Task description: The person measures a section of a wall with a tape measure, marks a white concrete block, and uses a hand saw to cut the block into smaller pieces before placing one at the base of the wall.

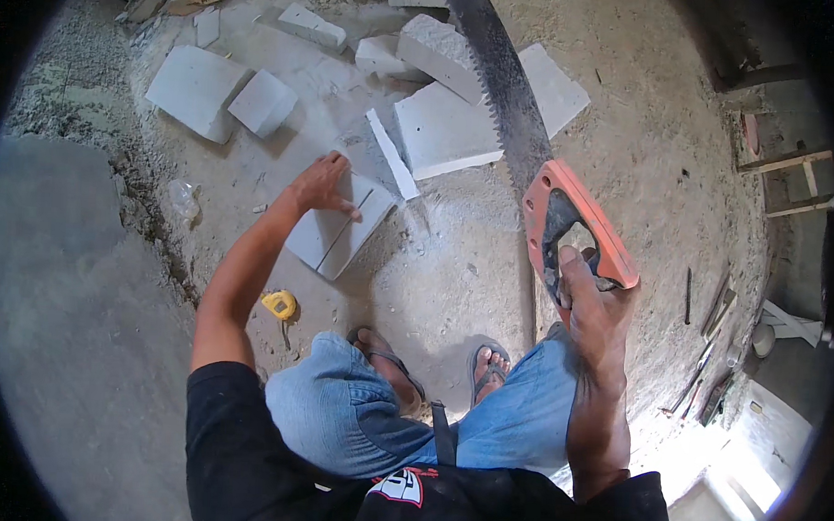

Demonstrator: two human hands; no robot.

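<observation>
My left hand (324, 186) grips the far left side of a white lightweight block (312, 229) on the floor, its thumb laid across the top face. A straight dark line, a cut or a mark, runs across that block by the thumb. In my right hand (592, 299) is a handsaw, my fingers closed round its orange and black handle (604, 232). The saw's dark toothed blade (506, 80) points up and away, apart from the block I hold. A thin white strip (391, 154) lies just right of the block.
White block pieces (445, 128) lie scattered beyond my hands, with two more (198, 89) at far left. A yellow tape measure (279, 303) sits near my left foot. A clear plastic scrap (183, 201) is at left. Several slim tools (698, 376) lie at right.
</observation>
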